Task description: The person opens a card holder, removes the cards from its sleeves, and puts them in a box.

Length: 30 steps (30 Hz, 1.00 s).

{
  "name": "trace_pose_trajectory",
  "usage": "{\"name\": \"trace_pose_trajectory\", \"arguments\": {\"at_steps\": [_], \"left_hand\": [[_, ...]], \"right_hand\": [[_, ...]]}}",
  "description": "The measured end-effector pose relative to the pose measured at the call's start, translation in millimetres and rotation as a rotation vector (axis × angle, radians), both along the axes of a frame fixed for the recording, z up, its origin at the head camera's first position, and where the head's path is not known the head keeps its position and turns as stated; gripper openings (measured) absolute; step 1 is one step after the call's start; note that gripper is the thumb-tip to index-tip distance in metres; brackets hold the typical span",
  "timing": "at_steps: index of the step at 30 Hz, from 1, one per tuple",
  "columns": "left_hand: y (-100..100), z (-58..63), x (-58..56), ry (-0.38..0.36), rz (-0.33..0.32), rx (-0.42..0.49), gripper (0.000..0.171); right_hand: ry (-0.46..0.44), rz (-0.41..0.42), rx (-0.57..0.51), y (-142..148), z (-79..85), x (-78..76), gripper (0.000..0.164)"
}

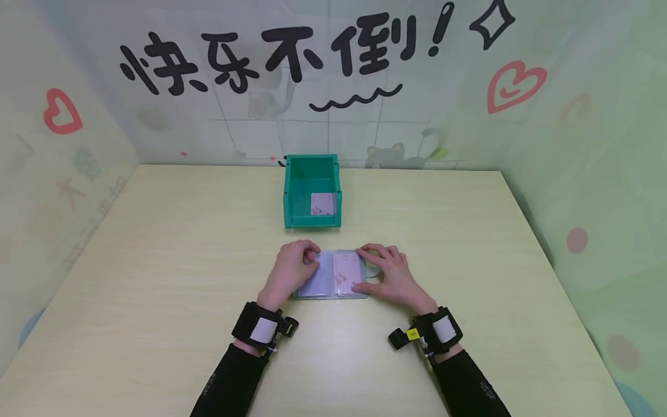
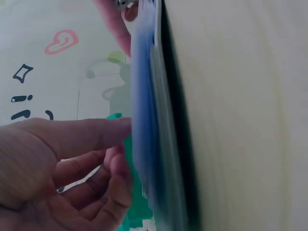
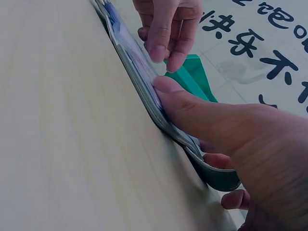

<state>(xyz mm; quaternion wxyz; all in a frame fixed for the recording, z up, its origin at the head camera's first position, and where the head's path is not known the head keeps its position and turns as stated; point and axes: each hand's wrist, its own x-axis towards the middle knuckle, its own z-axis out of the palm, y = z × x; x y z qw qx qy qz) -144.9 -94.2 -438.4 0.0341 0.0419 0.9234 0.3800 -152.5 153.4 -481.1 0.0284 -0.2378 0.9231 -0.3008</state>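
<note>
A small card album (image 1: 330,275) lies spread on the table, with bluish clear sleeves on its left page and a pink card (image 1: 347,272) in its right page. My left hand (image 1: 296,265) is over the left page. Its thumb tip meets the bluish sleeves (image 2: 143,106) in the left wrist view, its other fingers bent loosely beside it. With its thumb on the page and fingers around the far side, my right hand (image 1: 391,275) holds the right edge of the album. A rounded closure strap (image 3: 216,177) sticks out beneath that hand.
Beyond the album stands a green bin (image 1: 312,222) with another pink card (image 1: 322,204) inside, against its near wall. The light wooden table (image 1: 182,243) is bordered by printed panels at the back and both sides.
</note>
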Motion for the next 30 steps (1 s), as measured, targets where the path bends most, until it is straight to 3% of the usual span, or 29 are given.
{"name": "trace_pose_trajectory", "arguments": {"at_steps": [3, 6, 30], "left_hand": [[6.1, -1.2, 2.0, 0.006, -0.065, 0.018, 0.015], [9.1, -2.7, 2.9, 0.003, -0.084, 0.026, 0.015], [9.6, -10.6, -3.0, -0.098, -0.054, 0.119, 0.023]], "right_hand": [[0.009, -0.005, 0.002, -0.7, -0.9, -0.1, 0.080], [0.015, -0.012, 0.001, -1.7, -1.8, 0.2, 0.080], [0.017, -0.030, 0.052, -5.4, 2.0, 3.6, 0.080]]}}
